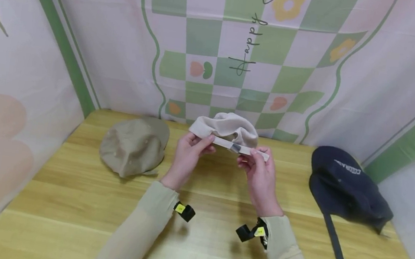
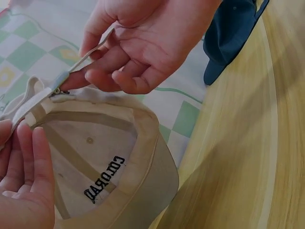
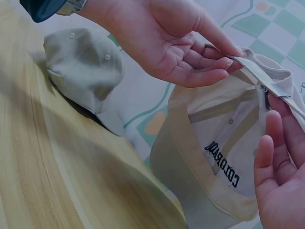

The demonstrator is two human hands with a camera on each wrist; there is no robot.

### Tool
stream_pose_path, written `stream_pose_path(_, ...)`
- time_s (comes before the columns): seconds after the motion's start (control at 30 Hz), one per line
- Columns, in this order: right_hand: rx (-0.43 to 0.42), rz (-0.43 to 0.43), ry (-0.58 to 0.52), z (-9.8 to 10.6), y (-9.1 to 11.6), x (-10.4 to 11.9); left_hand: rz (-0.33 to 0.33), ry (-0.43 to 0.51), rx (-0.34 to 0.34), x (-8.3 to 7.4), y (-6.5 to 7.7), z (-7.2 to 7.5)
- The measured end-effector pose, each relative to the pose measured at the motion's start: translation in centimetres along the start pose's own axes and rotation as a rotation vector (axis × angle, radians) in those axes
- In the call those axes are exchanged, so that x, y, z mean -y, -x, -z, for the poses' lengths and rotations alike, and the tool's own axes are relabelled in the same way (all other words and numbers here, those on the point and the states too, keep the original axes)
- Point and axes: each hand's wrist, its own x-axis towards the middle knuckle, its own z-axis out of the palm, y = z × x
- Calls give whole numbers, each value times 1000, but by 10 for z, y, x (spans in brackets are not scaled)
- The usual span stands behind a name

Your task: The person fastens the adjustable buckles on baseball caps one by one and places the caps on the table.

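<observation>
Strap [image 1: 223,142] of cream baseball cap [image 1: 229,123] was pinched mid-frame by left hand [image 1: 188,154] and right hand [image 1: 262,174]. Navy cap [image 1: 345,189] lay right.

The middle cap [image 1: 228,124] is cream, the left cap [image 1: 132,143] khaki, the right cap [image 1: 345,189] navy; the table [image 1: 212,244] has yellow wood grain, the backdrop [image 1: 201,37] green-and-white checks.

The head view looks forward and down over the wood-grain tabletop [image 1: 207,252], a checked fabric backdrop [image 1: 204,37] at top centre. Both wrist views, far nearer and tilted, share the cream baseball cap [image 2: 90,157]'s interior; the left catches a navy cap [image 2: 226,38] upper right, the right a khaki cap [image 3: 88,71] upper left.
</observation>
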Motion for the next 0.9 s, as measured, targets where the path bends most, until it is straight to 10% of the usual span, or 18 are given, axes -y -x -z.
stream_pose_path(0.3,9,-58,74,1,-1,-5,2,16,-16,-3,-1,-3)
stream_pose_path(0.57,63,-181,353,10,-3,-19,1,54,-15,-6,-1,-6)
stream_pose_path(0.9,196,-284,363,14,-1,-44,-11,102,-10,-7,1,-10)
